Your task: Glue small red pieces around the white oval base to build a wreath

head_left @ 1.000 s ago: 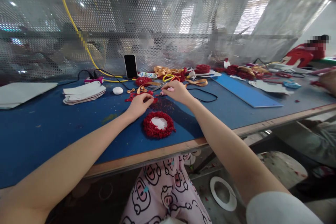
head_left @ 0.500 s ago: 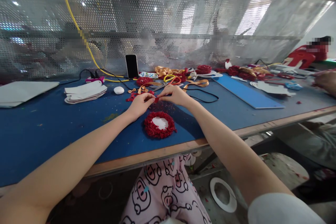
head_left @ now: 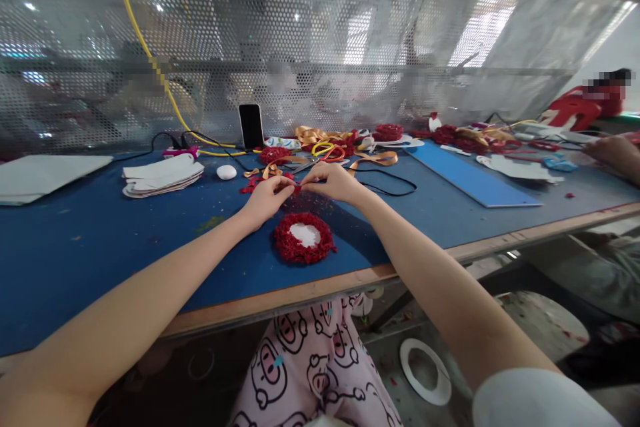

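Note:
My left hand [head_left: 267, 198] and my right hand [head_left: 333, 181] meet above the blue table [head_left: 100, 247], both with fingers pinched together on a small red piece [head_left: 297, 189] between them. Just in front of them lies a red ruffled ring with a white centre [head_left: 304, 237]. Behind the hands are more small red pieces [head_left: 253, 183] and a heap of gold and red ribbon [head_left: 325, 140].
A phone [head_left: 250, 125] stands against the perforated screen. A stack of white shapes [head_left: 163, 175] and a white oval [head_left: 226, 172] lie to the left. A blue sheet [head_left: 470, 177] lies to the right, where another person's hand [head_left: 615, 153] reaches. A black cable [head_left: 395, 183] loops nearby.
My right hand came in from the back to meet my left hand, and both now pinch the small red piece. Over the last half second they hardly moved.

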A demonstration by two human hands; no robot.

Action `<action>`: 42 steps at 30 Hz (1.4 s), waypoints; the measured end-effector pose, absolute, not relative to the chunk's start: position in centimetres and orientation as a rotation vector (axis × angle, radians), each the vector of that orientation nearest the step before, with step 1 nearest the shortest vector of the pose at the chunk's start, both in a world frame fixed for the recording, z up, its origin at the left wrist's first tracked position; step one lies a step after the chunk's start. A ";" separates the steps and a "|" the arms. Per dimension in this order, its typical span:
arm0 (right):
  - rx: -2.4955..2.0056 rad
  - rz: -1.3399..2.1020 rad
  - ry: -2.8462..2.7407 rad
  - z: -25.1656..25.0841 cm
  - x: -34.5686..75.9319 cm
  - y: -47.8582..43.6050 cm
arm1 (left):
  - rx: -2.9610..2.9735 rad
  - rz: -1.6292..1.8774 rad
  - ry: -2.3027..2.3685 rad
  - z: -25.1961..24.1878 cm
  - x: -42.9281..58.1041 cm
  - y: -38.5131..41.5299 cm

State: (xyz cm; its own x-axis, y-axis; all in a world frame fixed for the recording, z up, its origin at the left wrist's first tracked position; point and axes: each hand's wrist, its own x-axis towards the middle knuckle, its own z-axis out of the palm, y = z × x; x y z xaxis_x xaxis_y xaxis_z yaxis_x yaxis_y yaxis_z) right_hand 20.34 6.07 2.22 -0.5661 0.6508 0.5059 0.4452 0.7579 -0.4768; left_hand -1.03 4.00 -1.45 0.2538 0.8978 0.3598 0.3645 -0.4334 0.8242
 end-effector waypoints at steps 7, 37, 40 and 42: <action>-0.886 0.470 -2.101 2.7 20.1 5.5 | 1.766 1.158 1.085 -1.6 -1.0 4.0; -0.922 0.503 -2.161 1.8 20.0 5.6 | 1.563 1.274 1.074 -1.3 -0.9 3.6; -0.916 0.526 -2.156 1.8 20.0 5.6 | 1.581 1.277 1.075 -1.4 -0.9 3.7; -0.923 0.540 -2.140 1.8 20.0 5.6 | 1.583 1.281 1.076 -1.4 -0.9 3.7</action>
